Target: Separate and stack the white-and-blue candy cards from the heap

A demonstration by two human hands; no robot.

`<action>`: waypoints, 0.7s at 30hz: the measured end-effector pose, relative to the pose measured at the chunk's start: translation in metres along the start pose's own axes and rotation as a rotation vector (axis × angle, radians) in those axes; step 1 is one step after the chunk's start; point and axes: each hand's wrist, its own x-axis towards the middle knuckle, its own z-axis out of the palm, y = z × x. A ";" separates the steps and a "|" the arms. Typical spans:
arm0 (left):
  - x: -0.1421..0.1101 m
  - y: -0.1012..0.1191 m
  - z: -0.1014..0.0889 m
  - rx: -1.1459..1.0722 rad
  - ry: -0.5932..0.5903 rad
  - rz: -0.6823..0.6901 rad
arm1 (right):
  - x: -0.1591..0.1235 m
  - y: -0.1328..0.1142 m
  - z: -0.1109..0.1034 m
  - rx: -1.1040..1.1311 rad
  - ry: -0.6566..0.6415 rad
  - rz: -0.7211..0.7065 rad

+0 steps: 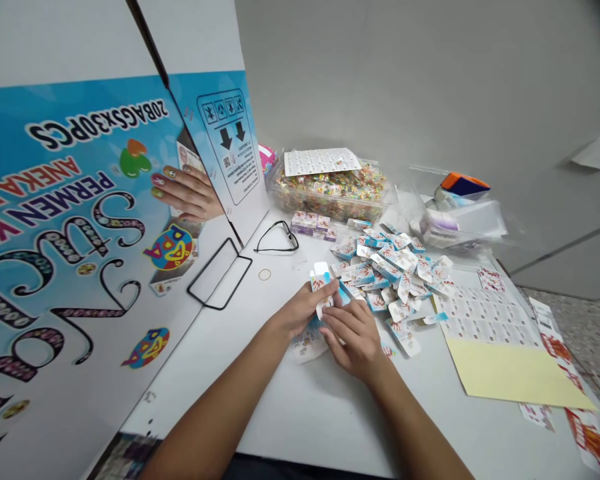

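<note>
My left hand point(300, 311) pinches a small white-and-blue cardboard box point(321, 285) between thumb and fingers; its end flap stands open at the top. My right hand point(356, 337) is closed in against the same box from the other side, its fingertips touching the lower part. What lies inside the box is hidden. Below the hands, a printed white piece point(307, 343) rests on the table, partly covered by them. Just beyond my right hand spreads a heap of similar small boxes point(387, 267), some with open flaps.
A large printed carton point(105, 280) walls off the left side. Behind the heap stand a clear tub point(325, 190) of colourful small pieces and a plastic bag point(463, 223). Sticker sheets on yellow backing point(510, 373) lie right. Black-framed glasses point(283, 248) and a rubber band point(265, 274) lie left.
</note>
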 end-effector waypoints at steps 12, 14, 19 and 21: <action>-0.007 0.002 0.000 0.275 -0.484 0.007 | 0.010 0.006 -0.024 0.147 -0.017 0.200; -0.006 0.000 0.002 0.304 -0.427 0.014 | 0.011 0.005 -0.026 0.196 0.033 0.254; -0.007 -0.003 0.006 0.281 -0.379 -0.052 | 0.013 0.008 -0.033 0.292 0.050 0.356; -0.007 -0.005 0.006 0.268 -0.367 -0.017 | 0.014 0.010 -0.032 0.274 0.037 0.364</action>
